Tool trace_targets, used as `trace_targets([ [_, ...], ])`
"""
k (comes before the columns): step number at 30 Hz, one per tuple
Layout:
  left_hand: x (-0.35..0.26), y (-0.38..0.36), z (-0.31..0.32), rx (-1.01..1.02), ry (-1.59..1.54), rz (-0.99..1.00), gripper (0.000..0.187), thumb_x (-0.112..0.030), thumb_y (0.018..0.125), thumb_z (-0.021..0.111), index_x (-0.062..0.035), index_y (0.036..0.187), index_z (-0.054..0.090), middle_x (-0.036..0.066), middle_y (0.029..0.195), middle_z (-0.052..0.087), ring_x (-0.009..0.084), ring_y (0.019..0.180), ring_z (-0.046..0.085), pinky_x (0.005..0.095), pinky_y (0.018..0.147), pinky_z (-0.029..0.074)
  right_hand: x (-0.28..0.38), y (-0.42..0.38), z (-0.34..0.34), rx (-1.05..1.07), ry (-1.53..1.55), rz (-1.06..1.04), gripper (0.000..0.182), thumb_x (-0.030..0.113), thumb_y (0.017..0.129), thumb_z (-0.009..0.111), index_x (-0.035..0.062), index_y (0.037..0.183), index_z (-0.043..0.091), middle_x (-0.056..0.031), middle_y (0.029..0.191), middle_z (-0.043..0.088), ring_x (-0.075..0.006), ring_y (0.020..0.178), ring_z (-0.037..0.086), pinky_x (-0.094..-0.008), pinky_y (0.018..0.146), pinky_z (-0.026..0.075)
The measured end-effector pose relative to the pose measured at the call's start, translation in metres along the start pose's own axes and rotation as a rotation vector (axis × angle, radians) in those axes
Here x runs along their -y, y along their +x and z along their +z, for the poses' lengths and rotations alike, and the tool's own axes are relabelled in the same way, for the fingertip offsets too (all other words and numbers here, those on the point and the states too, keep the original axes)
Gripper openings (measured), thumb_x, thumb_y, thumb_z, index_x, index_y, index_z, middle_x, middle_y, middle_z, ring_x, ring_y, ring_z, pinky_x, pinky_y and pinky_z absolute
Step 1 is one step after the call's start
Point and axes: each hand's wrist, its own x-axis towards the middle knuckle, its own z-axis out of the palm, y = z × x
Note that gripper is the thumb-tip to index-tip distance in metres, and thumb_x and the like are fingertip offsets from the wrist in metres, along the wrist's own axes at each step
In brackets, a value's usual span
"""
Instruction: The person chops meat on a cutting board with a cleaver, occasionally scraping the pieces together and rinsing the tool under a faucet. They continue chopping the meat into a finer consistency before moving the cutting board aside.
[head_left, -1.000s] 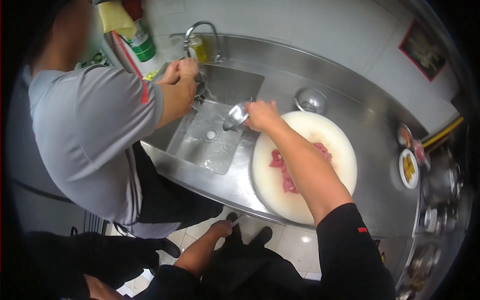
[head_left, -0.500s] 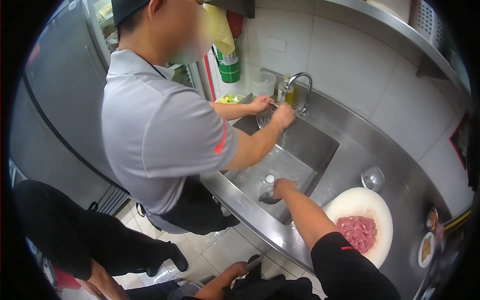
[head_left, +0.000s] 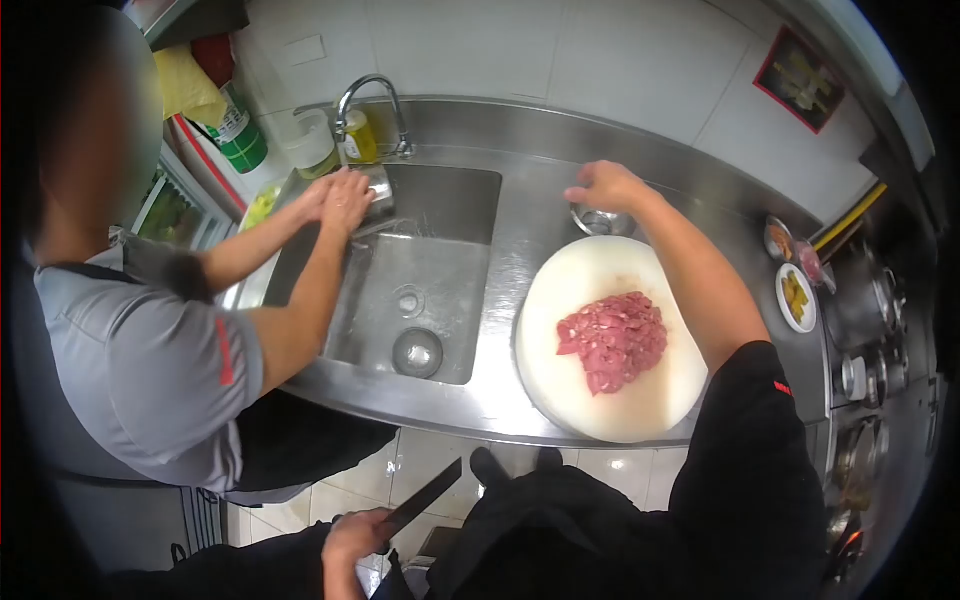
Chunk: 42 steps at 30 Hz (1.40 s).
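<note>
Head: knife (head_left: pixel 428 497) in left fingers (head_left: pixel 376 522)

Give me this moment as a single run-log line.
left hand: holding knife | right hand: over bowl, contact unclear | cut meat: on round white board | second bowl: in sink

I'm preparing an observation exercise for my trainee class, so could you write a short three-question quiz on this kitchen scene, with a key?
1. Which hand of the person wearing the camera holds the knife?
2. True or false: the cut meat lies on the round white board.
3. Which of these is nearest the wearer's right hand?
A) the plate of yellow food
B) the metal bowl just beyond the board
C) the tap

Key:
1. The left hand.
2. True.
3. B.
</note>
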Motion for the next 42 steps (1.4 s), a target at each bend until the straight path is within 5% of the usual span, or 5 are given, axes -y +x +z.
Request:
trace_targets([
  [6, -0.093, -0.059, -0.058, -0.130, -0.441, 0.091, 0.019, -0.016, 0.095, 0.061, -0.0041, 0.109, 0.066, 0.003, 0.068, 0.060, 0.0098, 0.063, 0.057, 0.0269, 0.059, 0.047, -0.124, -0.066, 0.028, 0.024, 0.088, 0.292, 0.053, 0.042, 0.083, 0.072, -0.0004, 0.114, 0.069, -0.0223, 0.114, 0.069, -0.0373, 0.110, 0.065, -0.0422, 0.096, 0.050],
  [22, -0.205, -0.013, -0.013, -0.260, -1.030, 0.105, 0.015, -0.017, 0.101, 0.050, -0.0032, 0.106, 0.055, -0.001, 0.063, 0.051, 0.0091, 0.054, 0.049, 0.0251, 0.052, 0.040, -0.198, 0.030, 0.101, 0.140, 0.305, 0.490, 0.061, 0.027, 0.086, 0.069, -0.0136, 0.129, 0.051, -0.0294, 0.132, 0.057, -0.0392, 0.123, 0.057, -0.0443, 0.102, 0.048],
  [28, -0.159, -0.006, 0.018, -0.266, -1.084, 0.031, 0.022, -0.020, 0.102, 0.052, -0.0054, 0.118, 0.056, -0.003, 0.067, 0.053, 0.0073, 0.057, 0.050, 0.0248, 0.054, 0.043, -0.095, 0.084, 0.119, -0.080, 0.009, 0.147, 0.047, 0.006, 0.078, 0.066, -0.0044, 0.124, 0.059, -0.0261, 0.117, 0.066, -0.0379, 0.112, 0.063, -0.0450, 0.095, 0.052],
  [38, -0.090, 0.001, 0.034, -0.349, -1.351, 0.046, 0.017, -0.021, 0.100, 0.055, -0.0055, 0.106, 0.055, -0.004, 0.068, 0.049, 0.0073, 0.058, 0.047, 0.0253, 0.053, 0.041, 0.161, 0.096, 0.274, 0.216, -0.134, -0.224, 0.027, 0.011, 0.078, 0.065, 0.0036, 0.102, 0.074, -0.0196, 0.112, 0.070, -0.0348, 0.109, 0.066, -0.0442, 0.092, 0.053],
  [42, -0.082, -0.006, 0.017, -0.319, -1.248, 0.045, 0.019, -0.023, 0.099, 0.056, -0.0054, 0.106, 0.055, -0.001, 0.066, 0.051, 0.0093, 0.057, 0.049, 0.0269, 0.053, 0.041, 0.186, 0.090, 0.305, 0.522, -0.236, -0.258, 0.037, 0.020, 0.083, 0.064, 0.0071, 0.117, 0.069, -0.0167, 0.126, 0.064, -0.0335, 0.119, 0.060, -0.0443, 0.099, 0.049],
])
